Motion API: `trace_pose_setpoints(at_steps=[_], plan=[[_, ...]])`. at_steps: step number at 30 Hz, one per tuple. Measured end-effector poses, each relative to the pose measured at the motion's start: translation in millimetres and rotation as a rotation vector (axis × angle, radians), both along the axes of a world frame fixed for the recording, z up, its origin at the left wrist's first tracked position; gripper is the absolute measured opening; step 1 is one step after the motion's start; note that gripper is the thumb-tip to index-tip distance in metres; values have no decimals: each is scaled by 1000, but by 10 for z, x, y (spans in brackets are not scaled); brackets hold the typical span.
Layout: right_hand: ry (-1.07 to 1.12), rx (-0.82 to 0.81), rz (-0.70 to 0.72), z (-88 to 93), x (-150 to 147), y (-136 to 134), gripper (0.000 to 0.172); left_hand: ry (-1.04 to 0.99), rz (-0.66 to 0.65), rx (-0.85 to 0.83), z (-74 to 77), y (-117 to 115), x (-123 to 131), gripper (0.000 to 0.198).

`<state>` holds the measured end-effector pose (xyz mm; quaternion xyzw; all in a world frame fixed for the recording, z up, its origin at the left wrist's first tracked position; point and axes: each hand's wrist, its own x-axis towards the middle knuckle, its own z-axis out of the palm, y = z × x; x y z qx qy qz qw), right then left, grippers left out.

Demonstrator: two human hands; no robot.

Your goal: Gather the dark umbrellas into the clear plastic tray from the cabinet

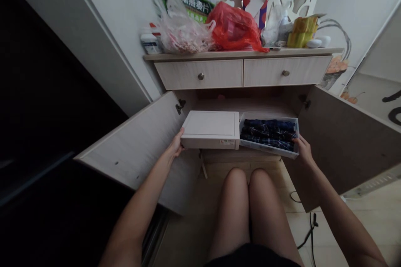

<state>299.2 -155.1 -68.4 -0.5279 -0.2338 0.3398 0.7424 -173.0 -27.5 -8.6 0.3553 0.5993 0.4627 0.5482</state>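
We knelt at an open low cabinet, one hand on each end of two containers sitting side by side.

Going left to right: our left hand (176, 145) pressed against the left end of a closed white rectangular plastic box (210, 129), fingers curled loosely around its near corner. The box's long axis ran across us, and its right end touched a clear shallow tray of folded dark plaid cloth (268, 135). Our right hand (303, 150) gripped the tray's near right corner, fingers closed on the rim. Both containers rested on the pale wooden cabinet shelf (238, 155), just ahead of our knees, each hand equally near its own container.
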Motion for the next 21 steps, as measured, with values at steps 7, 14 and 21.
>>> trace_pose_setpoints(at_steps=[7,14,21], plan=[[57,-150,181,-34,66,-26,39,32,45,10,-32,-62,52,50],[146,-148,304,-44,-145,52,36,18,49,-54,-133,-174,314,49],[20,-111,293,-188,-389,312,44,-4,-57,-31,-306,-340,745,51]])
